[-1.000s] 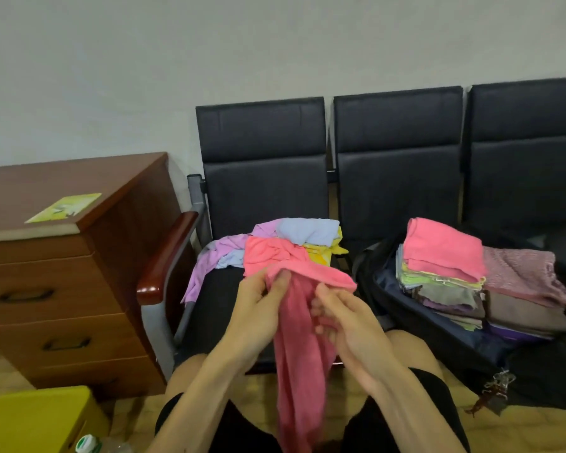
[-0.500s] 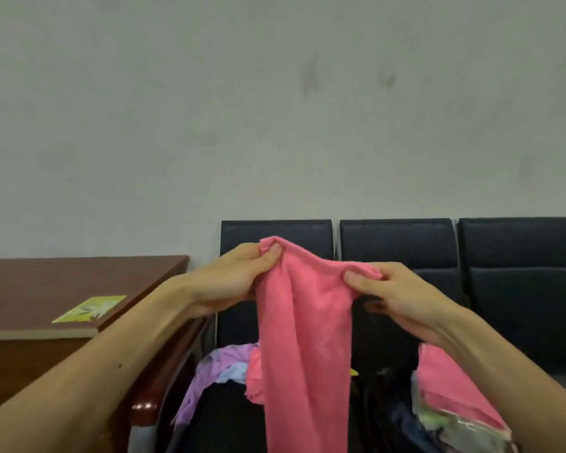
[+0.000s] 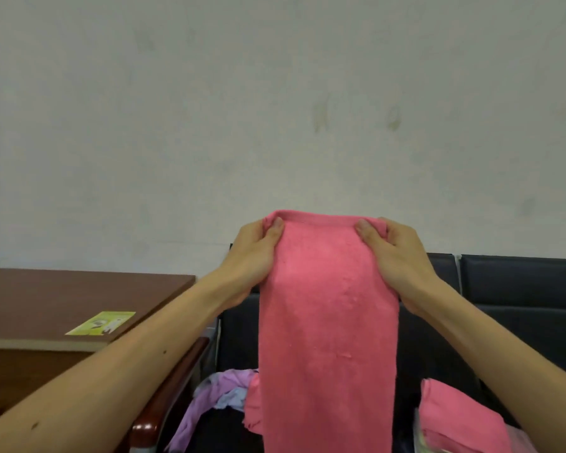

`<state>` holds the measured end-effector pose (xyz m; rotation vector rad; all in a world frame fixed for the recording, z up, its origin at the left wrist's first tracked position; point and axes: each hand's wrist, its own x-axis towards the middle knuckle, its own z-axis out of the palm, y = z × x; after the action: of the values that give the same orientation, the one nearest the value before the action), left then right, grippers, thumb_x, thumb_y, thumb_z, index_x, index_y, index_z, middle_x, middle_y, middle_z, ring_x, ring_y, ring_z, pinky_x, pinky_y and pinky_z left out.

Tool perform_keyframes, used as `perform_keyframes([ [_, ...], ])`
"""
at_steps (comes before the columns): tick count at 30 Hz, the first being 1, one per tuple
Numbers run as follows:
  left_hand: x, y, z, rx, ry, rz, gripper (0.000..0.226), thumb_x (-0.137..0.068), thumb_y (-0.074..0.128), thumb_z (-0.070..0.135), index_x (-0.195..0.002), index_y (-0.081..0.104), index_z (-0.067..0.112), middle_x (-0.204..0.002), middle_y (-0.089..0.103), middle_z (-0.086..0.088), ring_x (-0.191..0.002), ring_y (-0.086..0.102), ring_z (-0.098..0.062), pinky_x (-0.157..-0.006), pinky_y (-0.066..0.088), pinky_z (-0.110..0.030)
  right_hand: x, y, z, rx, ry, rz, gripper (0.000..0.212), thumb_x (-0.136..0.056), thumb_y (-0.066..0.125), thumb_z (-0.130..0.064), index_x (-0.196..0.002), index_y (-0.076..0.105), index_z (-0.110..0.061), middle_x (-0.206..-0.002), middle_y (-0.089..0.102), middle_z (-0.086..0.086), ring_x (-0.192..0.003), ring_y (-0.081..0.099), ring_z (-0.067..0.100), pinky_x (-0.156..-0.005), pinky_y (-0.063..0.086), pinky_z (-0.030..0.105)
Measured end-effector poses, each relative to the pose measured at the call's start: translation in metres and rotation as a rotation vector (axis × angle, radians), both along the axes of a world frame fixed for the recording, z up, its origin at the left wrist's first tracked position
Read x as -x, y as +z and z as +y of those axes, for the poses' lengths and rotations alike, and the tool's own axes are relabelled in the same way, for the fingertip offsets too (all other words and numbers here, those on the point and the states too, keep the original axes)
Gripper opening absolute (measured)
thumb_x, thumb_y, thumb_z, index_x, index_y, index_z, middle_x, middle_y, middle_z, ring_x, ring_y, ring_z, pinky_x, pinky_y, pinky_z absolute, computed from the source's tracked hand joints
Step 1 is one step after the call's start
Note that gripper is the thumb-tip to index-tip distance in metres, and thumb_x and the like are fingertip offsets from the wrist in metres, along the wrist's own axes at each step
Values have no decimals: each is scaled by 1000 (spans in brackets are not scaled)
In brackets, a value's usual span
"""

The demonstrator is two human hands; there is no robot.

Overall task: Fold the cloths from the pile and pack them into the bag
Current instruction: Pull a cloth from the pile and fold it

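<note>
So the pink cloth (image 3: 327,322) is up off the lap now and stretched out in the air. A second ago it was a bunched rope between the hands down low; now it hangs flat, top edge pulled straight. The left hand (image 3: 254,253) pinches one top corner, thumb in front and fingers (image 3: 268,223) curled behind, and the right hand (image 3: 396,256) does the same on the other corner. Both sets of fingers are clamped on the cloth, nothing loose. The cloth drops straight down from the fingers and runs out the bottom of the view.

Below the left fingers, the pile (image 3: 216,397) of purple and blue cloths sits on the chair (image 3: 520,289). Below the right fingers there's a folded pink one (image 3: 451,416), most likely on the stack in the bag, though the bag itself isn't really visible here.

Looks like the straightening step is done, so the first fold is probably next. The drawer unit (image 3: 62,299) with a green card (image 3: 102,323) sits off past the left arm.
</note>
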<state>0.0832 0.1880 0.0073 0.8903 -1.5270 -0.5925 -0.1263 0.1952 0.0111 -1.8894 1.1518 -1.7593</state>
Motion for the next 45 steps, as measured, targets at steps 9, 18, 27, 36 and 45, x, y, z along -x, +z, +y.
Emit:
perform_keyframes([
  [9,39,-17,0,-25,1,140,28,-106,43,36,-104,65,20,-95,68,4,-85,63,-7,-72,51,-22,-4,-73,6,-437,554,-317,72,-70,67,-68,-118,67,-14,-107,75,6,-96,71,18,-88,55,37],
  [18,33,-11,-6,-139,-34,299,32,-105,44,37,-119,60,13,-98,66,-1,-85,64,-11,-61,54,-20,-33,-154,5,-723,795,-180,33,-70,82,-18,-101,76,-9,-107,73,10,-99,69,21,-89,54,34],
  [27,-33,-31,-56,-167,356,220,33,-104,48,33,-113,65,6,-96,65,-6,-95,64,-22,-80,53,-33,-27,-130,23,-832,773,-330,32,-63,73,-18,-92,74,-4,-84,74,12,-71,72,20,-68,60,31],
  [36,-15,-128,-59,-705,-232,160,57,-94,56,60,-110,68,7,-104,64,-16,-88,61,-23,-79,57,-34,-21,-79,18,-610,747,-657,30,-93,57,-37,-98,67,-9,-72,63,2,-59,62,12,-56,55,23],
  [45,11,-145,-1,-873,-796,181,80,-79,46,79,-122,66,14,-112,70,-9,-104,67,-25,-92,53,-41,2,-83,-9,-571,666,-756,63,-91,63,-42,-141,48,-6,-95,66,6,-81,67,18,-71,58,30],
])
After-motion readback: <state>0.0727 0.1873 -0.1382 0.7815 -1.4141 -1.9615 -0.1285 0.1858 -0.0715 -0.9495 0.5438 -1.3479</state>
